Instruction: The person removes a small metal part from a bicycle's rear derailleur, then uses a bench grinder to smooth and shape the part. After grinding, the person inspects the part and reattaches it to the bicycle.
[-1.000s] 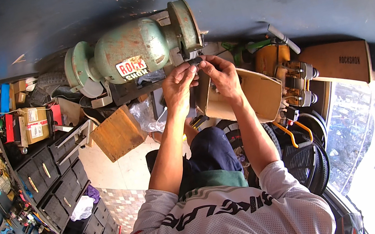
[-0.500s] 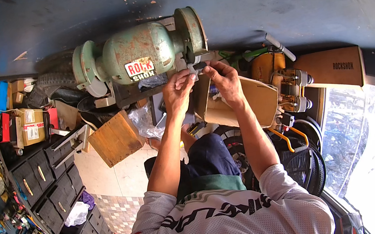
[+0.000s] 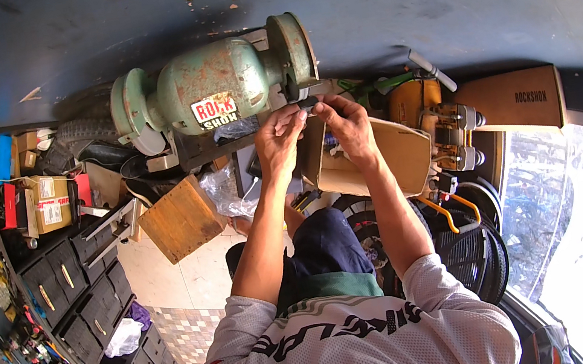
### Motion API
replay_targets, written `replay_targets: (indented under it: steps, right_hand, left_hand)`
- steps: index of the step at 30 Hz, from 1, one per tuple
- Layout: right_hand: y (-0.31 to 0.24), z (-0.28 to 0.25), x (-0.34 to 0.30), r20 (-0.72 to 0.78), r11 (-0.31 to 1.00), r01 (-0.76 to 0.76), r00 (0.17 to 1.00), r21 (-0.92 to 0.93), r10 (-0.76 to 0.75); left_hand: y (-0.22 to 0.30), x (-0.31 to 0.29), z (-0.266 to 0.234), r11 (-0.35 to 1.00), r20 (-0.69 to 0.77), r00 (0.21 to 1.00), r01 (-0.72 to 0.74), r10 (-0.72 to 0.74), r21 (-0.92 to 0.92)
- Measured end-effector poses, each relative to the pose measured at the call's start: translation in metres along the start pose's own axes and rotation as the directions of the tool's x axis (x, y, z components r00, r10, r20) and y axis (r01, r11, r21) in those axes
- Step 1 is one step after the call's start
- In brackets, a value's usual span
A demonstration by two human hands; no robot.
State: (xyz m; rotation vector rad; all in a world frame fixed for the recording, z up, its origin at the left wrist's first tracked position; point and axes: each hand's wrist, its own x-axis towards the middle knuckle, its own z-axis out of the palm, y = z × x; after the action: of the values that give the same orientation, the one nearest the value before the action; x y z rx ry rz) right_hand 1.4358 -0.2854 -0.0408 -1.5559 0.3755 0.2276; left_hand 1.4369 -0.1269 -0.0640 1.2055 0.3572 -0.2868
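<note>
A green, worn bench grinder point(image 3: 214, 80) stands against the wall in front of me. Close to the lower front of its right wheel guard point(image 3: 292, 48), both hands meet around a small dark piece point(image 3: 308, 103); its exact kind cannot be made out. My left hand point(image 3: 278, 142) pinches its left end between thumb and fingers. The other end sits in the closed fingertips of my right hand point(image 3: 348, 127). Fingers hide most of the piece. Whether it touches the wheel, I cannot tell.
Below my right forearm is an open cardboard box point(image 3: 403, 164), with an orange air compressor point(image 3: 420, 104) beyond. A wooden box point(image 3: 181, 218) lies left of my left arm. Black drawers point(image 3: 66, 275) and tool racks fill the left; tyres point(image 3: 476, 267) lean at the right.
The small piece has turned between my fingers, so less of its light grey side shows. Both hands stay in nearly the same place by the right wheel.
</note>
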Motion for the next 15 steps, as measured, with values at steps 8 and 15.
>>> replay_targets:
  steps: [8,15]
  right_hand:
    - [0.0025,-0.0026,0.0016,0.012,1.000,0.011,1.000,-0.006,-0.011]
    - [-0.0003,-0.0016,0.0018,0.031,0.999,0.027,0.999,-0.021,-0.027]
  left_hand:
    - [-0.0011,-0.0013,0.0012,0.999,0.011,1.000,-0.018,0.018,-0.042]
    - [-0.0034,-0.0008,0.0005,0.997,0.014,1.000,-0.016,0.017,-0.072]
